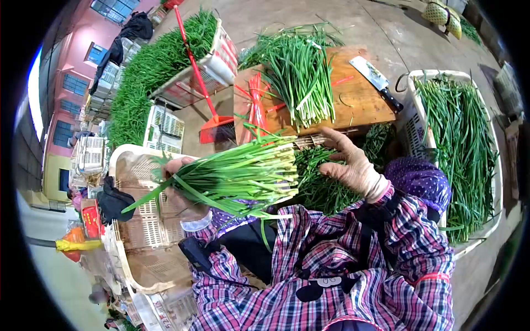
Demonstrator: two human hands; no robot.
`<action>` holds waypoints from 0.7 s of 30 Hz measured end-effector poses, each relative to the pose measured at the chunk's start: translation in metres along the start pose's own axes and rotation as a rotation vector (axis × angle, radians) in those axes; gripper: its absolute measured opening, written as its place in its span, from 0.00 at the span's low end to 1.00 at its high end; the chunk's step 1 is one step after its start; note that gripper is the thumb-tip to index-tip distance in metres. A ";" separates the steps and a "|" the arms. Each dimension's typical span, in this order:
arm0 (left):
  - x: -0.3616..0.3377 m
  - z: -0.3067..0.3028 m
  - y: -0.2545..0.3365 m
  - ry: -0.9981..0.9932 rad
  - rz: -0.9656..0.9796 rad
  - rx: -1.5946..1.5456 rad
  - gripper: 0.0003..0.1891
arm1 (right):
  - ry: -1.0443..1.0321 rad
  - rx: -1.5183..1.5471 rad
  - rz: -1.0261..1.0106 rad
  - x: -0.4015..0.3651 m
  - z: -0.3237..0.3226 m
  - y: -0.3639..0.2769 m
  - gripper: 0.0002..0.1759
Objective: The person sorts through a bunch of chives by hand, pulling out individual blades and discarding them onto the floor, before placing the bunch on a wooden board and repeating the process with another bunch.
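My left hand (190,205) is wrapped round a bunch of garlic chives (237,174), held sideways over my lap. The leaves trail past my thumb side, and the pale cut ends point right. Just right of those ends, my right hand (353,166) is raised with its fingers apart and nothing in it. Another pile of garlic chives (302,83) lies on a wooden board (359,105) ahead of me. Red plastic ties (257,102) rest at the board's left side. A cleaver (375,83) lies at its right edge, black handle toward me.
A cream plastic crate (118,220) stands at my left. On my right, another crate (406,124) is full of green stalks. A broad heap of greens (138,77) and a red long-handled dustpan (212,129) are at the front left. Loose greens (320,187) lie below the board.
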State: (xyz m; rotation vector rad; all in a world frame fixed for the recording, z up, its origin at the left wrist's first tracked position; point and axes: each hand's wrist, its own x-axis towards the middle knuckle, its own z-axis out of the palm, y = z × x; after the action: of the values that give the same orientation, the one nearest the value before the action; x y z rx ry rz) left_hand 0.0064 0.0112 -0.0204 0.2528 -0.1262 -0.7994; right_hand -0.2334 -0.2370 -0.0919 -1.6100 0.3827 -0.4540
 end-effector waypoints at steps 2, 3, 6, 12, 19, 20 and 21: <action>0.011 -0.015 0.006 -0.041 0.643 1.203 0.08 | 0.025 0.018 -0.065 0.009 0.001 0.000 0.52; 0.009 -0.013 0.013 -0.175 0.449 0.783 0.04 | 0.017 -0.052 -0.107 0.013 0.002 -0.001 0.53; 0.011 0.013 -0.007 -0.379 0.022 -0.062 0.10 | -0.045 -0.210 -0.266 0.025 0.010 -0.005 0.55; 0.025 0.059 -0.015 -0.329 -0.227 -0.051 0.15 | -0.531 0.221 -0.185 0.026 0.027 -0.014 0.30; 0.035 0.075 -0.002 -0.580 -0.204 0.370 0.16 | -0.461 0.217 0.163 0.006 0.006 -0.010 0.13; 0.039 0.074 -0.001 -0.574 -0.206 0.372 0.16 | -0.453 0.174 0.216 0.004 0.002 -0.010 0.13; 0.044 0.072 -0.001 -0.675 -0.251 0.414 0.17 | -0.440 0.170 0.156 0.003 0.001 -0.009 0.12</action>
State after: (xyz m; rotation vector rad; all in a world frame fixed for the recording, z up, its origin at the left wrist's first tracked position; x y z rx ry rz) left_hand 0.0215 -0.0342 0.0492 0.3855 -0.9157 -1.0823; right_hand -0.2307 -0.2367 -0.0828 -1.4527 0.1293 -0.0068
